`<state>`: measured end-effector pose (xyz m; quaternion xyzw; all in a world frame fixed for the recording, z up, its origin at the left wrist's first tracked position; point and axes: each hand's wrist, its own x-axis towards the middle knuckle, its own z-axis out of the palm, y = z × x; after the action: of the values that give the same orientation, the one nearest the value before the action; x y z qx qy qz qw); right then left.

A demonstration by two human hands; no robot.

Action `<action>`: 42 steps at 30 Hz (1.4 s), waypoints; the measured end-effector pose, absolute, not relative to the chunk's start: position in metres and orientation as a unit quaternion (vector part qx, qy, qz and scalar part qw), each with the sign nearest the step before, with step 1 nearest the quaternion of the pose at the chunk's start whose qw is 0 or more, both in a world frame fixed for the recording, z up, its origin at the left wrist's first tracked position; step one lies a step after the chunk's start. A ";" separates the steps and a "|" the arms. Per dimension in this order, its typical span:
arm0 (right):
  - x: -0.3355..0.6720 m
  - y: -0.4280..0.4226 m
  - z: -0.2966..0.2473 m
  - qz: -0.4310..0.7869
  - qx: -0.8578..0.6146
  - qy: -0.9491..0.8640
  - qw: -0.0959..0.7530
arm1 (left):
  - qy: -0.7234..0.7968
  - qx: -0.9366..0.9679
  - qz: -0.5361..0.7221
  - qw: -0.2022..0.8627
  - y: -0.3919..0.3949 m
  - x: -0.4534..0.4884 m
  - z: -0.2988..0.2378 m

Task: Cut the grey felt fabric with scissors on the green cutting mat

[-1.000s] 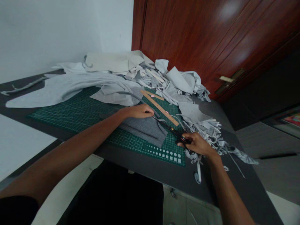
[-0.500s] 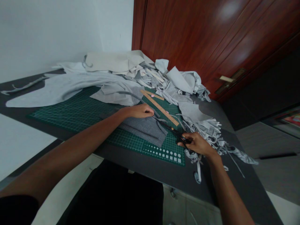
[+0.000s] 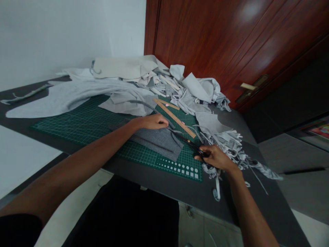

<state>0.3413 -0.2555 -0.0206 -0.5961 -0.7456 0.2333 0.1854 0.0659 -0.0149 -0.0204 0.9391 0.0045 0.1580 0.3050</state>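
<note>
Almost no shift since the earlier frame. Right hand (image 3: 214, 158) with its grip clamped on black scissors (image 3: 191, 145); left hand (image 3: 151, 121) with its grip closed on grey fabric (image 3: 156, 143), both over the green cutting mat (image 3: 84, 120).

Dark grey flat tabletop (image 3: 164, 192): green gridded cutting mat (image 3: 84, 127) at centre, topped by a dark grey fabric piece (image 3: 156, 144). Long pale grey fabric panel (image 3: 51, 104) left, crumpled pale grey fabric heap (image 3: 159, 80) behind, shredded pale grey strips (image 3: 226, 145) right.

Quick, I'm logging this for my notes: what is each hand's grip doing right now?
Left hand: closed, on the dark grey fabric.
Right hand: closed, holding the black scissors.
</note>
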 end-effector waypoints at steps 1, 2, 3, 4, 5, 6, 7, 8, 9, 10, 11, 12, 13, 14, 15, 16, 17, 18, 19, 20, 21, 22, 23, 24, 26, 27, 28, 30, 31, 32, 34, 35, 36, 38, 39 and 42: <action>0.341 -0.256 -0.021 0.234 -0.596 -0.745 0.185 | 0.004 0.939 0.160 0.304 -0.015 0.066 -0.020; 0.341 -0.256 -0.021 0.235 -0.596 -0.745 0.185 | 0.004 0.939 0.161 0.303 -0.015 0.066 -0.020; 0.342 -0.256 -0.021 0.236 -0.597 -0.744 0.184 | 0.004 0.939 0.160 0.303 -0.015 0.066 -0.020; 0.342 -0.256 -0.021 0.238 -0.596 -0.744 0.184 | 0.004 0.939 0.159 0.303 -0.015 0.066 -0.020; 0.342 -0.256 -0.021 0.240 -0.595 -0.745 0.184 | 0.004 0.939 0.158 0.305 -0.015 0.066 -0.020; 0.343 -0.256 -0.021 0.240 -0.594 -0.745 0.185 | 0.004 0.939 0.157 0.306 -0.015 0.066 -0.020; 0.344 -0.256 -0.022 0.240 -0.594 -0.746 0.185 | 0.004 0.939 0.156 0.308 -0.015 0.066 -0.020; 0.344 -0.256 -0.023 0.240 -0.593 -0.746 0.186 | 0.004 0.938 0.156 0.310 -0.015 0.066 -0.020; 0.345 -0.256 -0.023 0.239 -0.593 -0.746 0.186 | 0.004 0.937 0.156 0.312 -0.015 0.066 -0.020; 0.345 -0.256 -0.024 0.238 -0.593 -0.747 0.186 | 0.004 0.937 0.157 0.314 -0.015 0.066 -0.020; 0.345 -0.256 -0.024 0.236 -0.592 -0.747 0.186 | 0.004 0.936 0.158 0.315 -0.015 0.066 -0.020; 0.346 -0.256 -0.024 0.233 -0.592 -0.749 0.186 | 0.003 0.935 0.158 0.316 -0.015 0.066 -0.020; 0.345 -0.256 -0.024 0.230 -0.591 -0.750 0.186 | 0.003 0.935 0.158 0.317 -0.015 0.066 -0.020; 0.345 -0.256 -0.024 0.226 -0.591 -0.752 0.186 | 0.004 0.935 0.158 0.317 -0.015 0.066 -0.020; 0.345 -0.256 -0.023 0.225 -0.590 -0.753 0.185 | 0.005 0.935 0.157 0.317 -0.015 0.066 -0.020; 0.344 -0.256 -0.022 0.225 -0.590 -0.753 0.184 | 0.006 0.936 0.156 0.316 -0.015 0.066 -0.020; 0.343 -0.256 -0.021 0.226 -0.591 -0.752 0.183 | 0.007 0.936 0.154 0.315 -0.015 0.066 -0.020; 0.343 -0.256 -0.021 0.229 -0.592 -0.751 0.182 | 0.007 0.937 0.154 0.315 -0.015 0.066 -0.020; 0.343 -0.256 -0.020 0.231 -0.593 -0.750 0.181 | 0.007 0.936 0.154 0.315 -0.015 0.066 -0.020; 0.343 -0.256 -0.020 0.232 -0.594 -0.749 0.181 | 0.006 0.936 0.154 0.316 -0.015 0.066 -0.020; 0.343 -0.256 -0.020 0.233 -0.595 -0.748 0.181 | 0.005 0.936 0.155 0.317 -0.014 0.065 -0.020; 0.343 -0.256 -0.021 0.233 -0.595 -0.748 0.181 | 0.005 0.935 0.155 0.319 -0.014 0.065 -0.020; 0.344 -0.256 -0.021 0.233 -0.594 -0.748 0.182 | 0.005 0.935 0.156 0.319 -0.014 0.065 -0.020; 0.344 -0.256 -0.021 0.233 -0.593 -0.749 0.181 | 0.005 0.934 0.156 0.320 -0.014 0.065 -0.020; 0.345 -0.256 -0.022 0.232 -0.592 -0.750 0.181 | 0.005 0.934 0.157 0.320 -0.014 0.065 -0.021; 0.345 -0.256 -0.022 0.229 -0.591 -0.752 0.182 | 0.006 0.934 0.157 0.320 -0.013 0.066 -0.021; 0.344 -0.256 -0.021 0.226 -0.590 -0.753 0.183 | 0.006 0.935 0.157 0.318 -0.013 0.066 -0.021; 0.344 -0.256 -0.021 0.221 -0.589 -0.754 0.187 | 0.005 0.936 0.157 0.316 -0.013 0.066 -0.022; 0.343 -0.256 -0.021 0.222 -0.589 -0.754 0.187 | 0.004 0.936 0.156 0.314 -0.013 0.066 -0.022; 0.343 -0.256 -0.021 0.224 -0.590 -0.753 0.187 | 0.003 0.937 0.155 0.313 -0.013 0.066 -0.022; 0.344 -0.256 -0.023 0.226 -0.594 -0.749 0.187 | 0.004 0.938 0.154 0.311 -0.013 0.066 -0.021; 0.345 -0.256 -0.024 0.226 -0.596 -0.747 0.188 | 0.005 0.938 0.154 0.310 -0.013 0.066 -0.021; 0.346 -0.256 -0.025 0.225 -0.599 -0.745 0.189 | 0.006 0.938 0.155 0.310 -0.013 0.066 -0.021; 0.348 -0.257 -0.026 0.229 -0.608 -0.737 0.188 | 0.008 0.938 0.159 0.309 -0.012 0.066 -0.022; 0.349 -0.257 -0.026 0.233 -0.613 -0.732 0.184 | 0.008 0.937 0.161 0.310 -0.012 0.066 -0.022; 0.349 -0.259 -0.024 0.240 -0.626 -0.722 0.171 | 0.009 0.936 0.169 0.308 -0.012 0.066 -0.024</action>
<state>0.3486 -0.2592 -0.0242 -0.6264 -0.7218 0.2395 0.1711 0.0665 -0.0116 -0.0236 0.9360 0.0088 0.1693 0.3084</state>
